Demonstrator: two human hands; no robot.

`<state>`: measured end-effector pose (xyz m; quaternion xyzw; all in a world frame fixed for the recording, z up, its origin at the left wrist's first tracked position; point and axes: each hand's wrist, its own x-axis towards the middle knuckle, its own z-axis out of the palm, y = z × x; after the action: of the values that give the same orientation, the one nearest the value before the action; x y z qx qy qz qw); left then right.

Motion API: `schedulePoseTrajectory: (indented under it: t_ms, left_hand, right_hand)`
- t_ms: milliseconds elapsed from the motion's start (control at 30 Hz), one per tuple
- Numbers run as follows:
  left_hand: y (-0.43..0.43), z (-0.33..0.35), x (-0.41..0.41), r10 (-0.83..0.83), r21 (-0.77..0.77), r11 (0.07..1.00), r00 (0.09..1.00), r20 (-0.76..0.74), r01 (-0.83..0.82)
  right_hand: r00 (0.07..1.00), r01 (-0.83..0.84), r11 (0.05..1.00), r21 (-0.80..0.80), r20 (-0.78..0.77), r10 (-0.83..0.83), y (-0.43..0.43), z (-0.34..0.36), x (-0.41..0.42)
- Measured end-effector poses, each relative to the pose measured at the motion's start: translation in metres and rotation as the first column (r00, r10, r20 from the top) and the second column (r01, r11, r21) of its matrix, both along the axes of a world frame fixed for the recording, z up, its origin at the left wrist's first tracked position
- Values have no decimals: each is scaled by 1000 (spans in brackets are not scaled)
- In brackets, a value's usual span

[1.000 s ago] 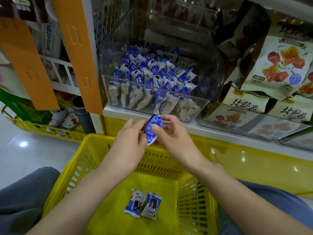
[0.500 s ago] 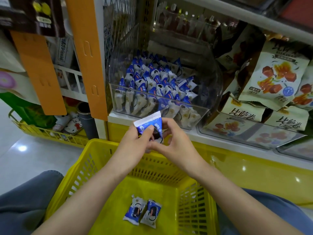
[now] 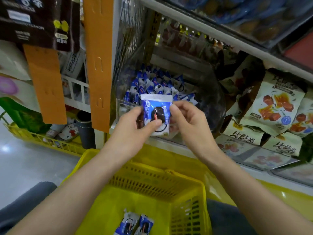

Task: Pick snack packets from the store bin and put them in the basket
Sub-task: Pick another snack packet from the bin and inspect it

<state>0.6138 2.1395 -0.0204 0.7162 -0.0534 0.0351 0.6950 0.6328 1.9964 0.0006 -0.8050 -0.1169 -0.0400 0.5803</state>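
Note:
A blue and white snack packet [image 3: 156, 109] is held upright and flat toward me, in front of the clear store bin [image 3: 211, 99]. My left hand [image 3: 135, 126] pinches its lower left side with thumb on the front. My right hand [image 3: 188, 121] pinches its right edge. The bin behind holds several more blue packets [image 3: 152, 83]. Below my arms sits the yellow basket [image 3: 152, 182], with two packets [image 3: 135, 224] lying side by side on its floor.
Larger pale snack bags [image 3: 274, 106] fill the shelf to the right. Orange hanging strips [image 3: 98, 61] and a white shelf post stand to the left. A low yellow rack [image 3: 42, 138] with goods sits on the floor at left. My knees flank the basket.
Both hands have lifted the packet and turned it from edge-on to face me. The view has tilted upward, so the basket sits lower in frame.

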Motion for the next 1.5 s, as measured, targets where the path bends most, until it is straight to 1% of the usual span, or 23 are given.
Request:
schedulePoseTrajectory:
  t_ms: [33,67,100,133,200,233,300,367,400,467,533,633,700,867,1100,1233,1267,1300,1367,1400,1433,1500]
  left_hand:
    - [4,3,6,8,14,1000,1000,16,-8]
    - [8,6,12,12,21,1000,1000,26,-13]
    - [12,8,17,15,16,1000,999,30,-15]
    - [15,9,22,21,-3,1000,999,32,-21]
    - [19,10,30,33,-69,997,999,37,-31]
    - [20,11,32,33,-102,994,999,39,-29]
    - [22,12,36,20,-146,989,999,38,-14]
    - [26,12,38,0,-166,986,999,48,8]
    - [28,11,39,-5,-175,985,999,53,14]
    - [33,9,39,0,-199,980,999,53,11]
    - [38,7,39,25,-227,974,999,42,-15]
    - [40,5,38,79,-324,943,997,1,-74]
    - [38,4,36,79,-364,928,997,-19,-80]
    - [33,3,34,59,-334,940,998,-31,-66]
    - [32,0,36,55,-296,953,998,-40,-64]
    - [30,1,36,45,-288,956,999,-26,-51]
    - [29,2,37,35,-295,955,999,-25,-41]
    - [28,3,37,25,-308,951,999,-29,-33]
    - [26,6,36,9,-321,947,999,-48,-24]
    - [24,7,36,4,-315,949,999,-55,-21]
    - [23,7,35,0,-307,952,998,-58,-18]
    - [21,6,33,1,-285,958,998,-66,-19]
  right_hand:
    - [999,-17,999,-44,28,19,-1,7,10]
    - [998,-15,992,-123,62,23,-2,12,21]
    - [994,20,973,-229,105,4,-5,17,34]
    - [987,86,936,-342,154,-35,-9,21,47]
    - [967,218,826,-519,227,-113,-17,23,73]
    - [963,251,771,-586,229,-139,-21,20,86]
    - [962,268,674,-689,159,-220,-28,12,108]
    - [938,263,600,-756,55,-342,-33,1,125]
    - [923,258,582,-772,19,-384,-35,-4,132]
    - [904,273,592,-759,-9,-428,-36,-13,140]
    - [869,329,606,-724,-19,-494,-36,-18,146]
    - [808,392,624,-676,-73,-585,-40,-23,154]
    - [781,405,645,-648,-121,-612,-42,-25,161]
    - [730,445,655,-610,-177,-661,-45,-27,174]
    - [693,513,672,-534,-205,-692,-50,-29,189]
    - [701,510,694,-509,-222,-678,-44,-30,194]
    - [708,516,690,-508,-200,-677,-41,-28,191]
    - [728,519,670,-531,-137,-672,-38,-27,188]
    - [769,542,580,-608,82,-634,-31,-20,178]
    - [773,578,542,-610,198,-602,-27,-15,170]
    - [765,617,533,-579,282,-579,-23,-8,161]
    - [747,663,575,-479,375,-549,-16,7,145]
